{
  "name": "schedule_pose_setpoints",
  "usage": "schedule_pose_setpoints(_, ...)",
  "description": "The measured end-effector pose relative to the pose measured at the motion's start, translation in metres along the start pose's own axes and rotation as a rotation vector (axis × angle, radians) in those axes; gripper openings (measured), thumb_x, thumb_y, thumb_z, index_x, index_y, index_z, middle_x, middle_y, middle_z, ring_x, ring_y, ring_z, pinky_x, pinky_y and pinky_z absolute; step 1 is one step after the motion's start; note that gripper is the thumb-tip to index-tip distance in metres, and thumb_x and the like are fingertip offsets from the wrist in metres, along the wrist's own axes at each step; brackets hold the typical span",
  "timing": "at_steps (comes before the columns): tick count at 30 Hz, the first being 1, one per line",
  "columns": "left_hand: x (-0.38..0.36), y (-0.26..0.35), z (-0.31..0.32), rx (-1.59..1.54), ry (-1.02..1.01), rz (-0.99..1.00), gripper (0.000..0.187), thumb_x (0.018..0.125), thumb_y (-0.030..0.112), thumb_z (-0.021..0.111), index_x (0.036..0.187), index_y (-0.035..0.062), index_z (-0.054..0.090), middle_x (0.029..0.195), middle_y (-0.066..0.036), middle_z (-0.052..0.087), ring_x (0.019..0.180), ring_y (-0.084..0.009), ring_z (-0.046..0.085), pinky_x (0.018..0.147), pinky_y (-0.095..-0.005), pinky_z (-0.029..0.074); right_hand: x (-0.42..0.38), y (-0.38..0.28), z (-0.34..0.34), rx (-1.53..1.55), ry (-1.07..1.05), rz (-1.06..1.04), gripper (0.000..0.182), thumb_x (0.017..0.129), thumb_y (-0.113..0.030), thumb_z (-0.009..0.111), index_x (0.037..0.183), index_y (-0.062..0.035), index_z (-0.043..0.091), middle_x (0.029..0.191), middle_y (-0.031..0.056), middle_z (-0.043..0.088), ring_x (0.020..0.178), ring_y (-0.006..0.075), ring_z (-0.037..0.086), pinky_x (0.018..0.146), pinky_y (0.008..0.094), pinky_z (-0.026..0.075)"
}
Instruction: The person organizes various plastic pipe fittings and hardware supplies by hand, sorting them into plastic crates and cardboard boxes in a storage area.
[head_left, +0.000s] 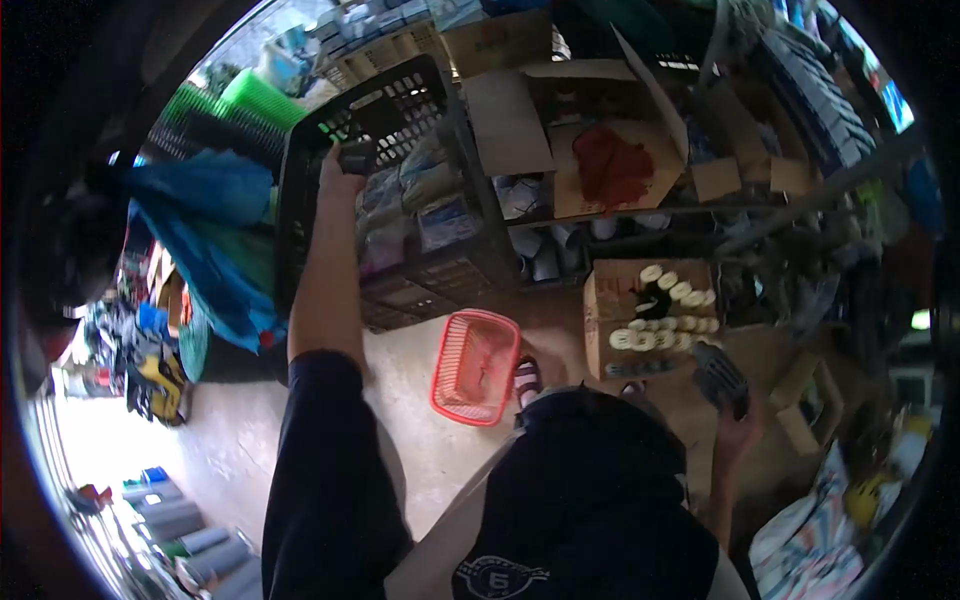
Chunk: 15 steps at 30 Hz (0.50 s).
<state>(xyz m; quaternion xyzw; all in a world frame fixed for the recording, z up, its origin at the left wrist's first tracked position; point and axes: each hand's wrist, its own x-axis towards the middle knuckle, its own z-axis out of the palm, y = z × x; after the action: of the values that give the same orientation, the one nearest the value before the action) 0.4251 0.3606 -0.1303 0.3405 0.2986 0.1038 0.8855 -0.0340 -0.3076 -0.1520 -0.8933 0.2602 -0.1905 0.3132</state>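
Observation:
My left hand [343,180] reaches over a tall black plastic crate [470,185]. Its fingers are closed on a small dark grey block-like piece [357,156], whose kind I cannot make out. Below that hand, clear plastic packets [447,222] fill the crate. Off to the right, my right hand [738,428] grips a grey ribbed plastic piece [720,376], possibly several stacked together. Close by this hand stands a cardboard box [597,300] with rows of cream round pieces [655,338] on it.
A red plastic basket [447,372] sits on the floor by my feet. Behind are open cartons [510,125], one with a red-brown patch. Blue sheeting [215,240] hangs at left, and grey pipes [205,545] lie lower left. A striped sack [815,530] rests lower right.

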Motion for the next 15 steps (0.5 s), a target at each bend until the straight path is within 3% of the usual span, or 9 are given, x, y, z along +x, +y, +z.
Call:
schedule_pose_setpoints(3, 0.102, -0.030, -0.078, -0.188, -0.068, -0.157, 0.027, 0.099, 0.029, 0.052, 0.116, 0.0104, 0.063, 0.113, -0.014, 0.068, 0.100, -0.0334, 0.066, 0.086, -0.0501, 0.056, -0.042, -0.029, -0.005, 0.056, -0.001, 0.201, 0.040, 0.088, -0.010, 0.072, 0.124, 0.0054, 0.061, 0.103, 0.0155, 0.070, 0.084, 0.0189, 0.067, 0.074, 0.0338, 0.054)
schedule_pose_setpoints(6, 0.106, -0.040, -0.071, -0.243, 0.237, -0.235, 0.034, 0.099, 0.030, 0.046, 0.124, 0.0104, 0.060, 0.123, -0.011, 0.065, 0.110, -0.0302, 0.062, 0.091, -0.0490, 0.053, -0.085, -0.028, -0.007, 0.035, 0.036, 0.276, 0.042, 0.089, -0.010, 0.071, 0.127, 0.0058, 0.060, 0.104, 0.0157, 0.071, 0.079, 0.0178, 0.066, 0.069, 0.0329, 0.054)
schedule_pose_setpoints(7, 0.143, -0.044, -0.096, -0.088, 0.245, -0.237, 0.037, 0.100, 0.032, 0.045, 0.126, 0.0099, 0.059, 0.125, -0.010, 0.064, 0.113, -0.0296, 0.060, 0.094, -0.0494, 0.052, -0.103, -0.024, -0.010, 0.011, 0.048, 0.277, 0.043, 0.089, -0.009, 0.071, 0.128, 0.0058, 0.060, 0.103, 0.0154, 0.071, 0.077, 0.0171, 0.066, 0.066, 0.0323, 0.053)
schedule_pose_setpoints(9, 0.164, -0.048, -0.108, 0.179, 0.087, -0.123, 0.042, 0.099, 0.033, 0.042, 0.131, 0.0087, 0.056, 0.128, -0.010, 0.062, 0.117, -0.0298, 0.058, 0.098, -0.0512, 0.048, -0.124, -0.029, -0.014, -0.075, 0.056, 0.308, 0.037, 0.089, -0.008, 0.071, 0.122, 0.0056, 0.062, 0.099, 0.0145, 0.071, 0.082, 0.0171, 0.066, 0.073, 0.0323, 0.053)
schedule_pose_setpoints(10, 0.169, -0.053, -0.112, 0.283, -0.088, -0.005, 0.044, 0.099, 0.033, 0.041, 0.132, 0.0080, 0.054, 0.128, -0.011, 0.061, 0.119, -0.0305, 0.057, 0.101, -0.0527, 0.046, -0.128, -0.033, -0.018, -0.119, 0.072, 0.315, 0.033, 0.089, -0.008, 0.071, 0.119, 0.0055, 0.063, 0.097, 0.0140, 0.071, 0.085, 0.0171, 0.066, 0.077, 0.0323, 0.052)
schedule_pose_setpoints(12, 0.151, -0.059, -0.094, 0.241, -0.177, 0.037, 0.046, 0.099, 0.033, 0.040, 0.134, 0.0062, 0.052, 0.130, -0.013, 0.060, 0.122, -0.0322, 0.055, 0.105, -0.0554, 0.042, -0.141, -0.046, -0.026, -0.121, 0.097, 0.388, 0.032, 0.090, -0.007, 0.070, 0.118, 0.0054, 0.063, 0.101, 0.0172, 0.071, 0.090, 0.0193, 0.067, 0.082, 0.0333, 0.052)
schedule_pose_setpoints(13, 0.115, -0.051, -0.068, 0.106, -0.082, -0.038, 0.047, 0.099, 0.033, 0.040, 0.134, 0.0050, 0.051, 0.132, -0.014, 0.059, 0.123, -0.0332, 0.054, 0.106, -0.0567, 0.040, -0.152, -0.025, -0.025, -0.132, 0.145, 0.359, 0.033, 0.090, -0.007, 0.070, 0.119, 0.0053, 0.063, 0.101, 0.0178, 0.071, 0.090, 0.0196, 0.067, 0.082, 0.0331, 0.052)
schedule_pose_setpoints(15, 0.169, -0.051, -0.090, -0.044, -0.061, -0.056, 0.047, 0.099, 0.031, 0.037, 0.134, 0.0013, 0.050, 0.134, -0.019, 0.055, 0.125, -0.0358, 0.052, 0.107, -0.0599, 0.037, -0.162, -0.009, -0.029, -0.166, 0.170, 0.295, 0.034, 0.089, -0.007, 0.070, 0.120, 0.0050, 0.062, 0.102, 0.0190, 0.071, 0.093, 0.0216, 0.068, 0.084, 0.0338, 0.051)
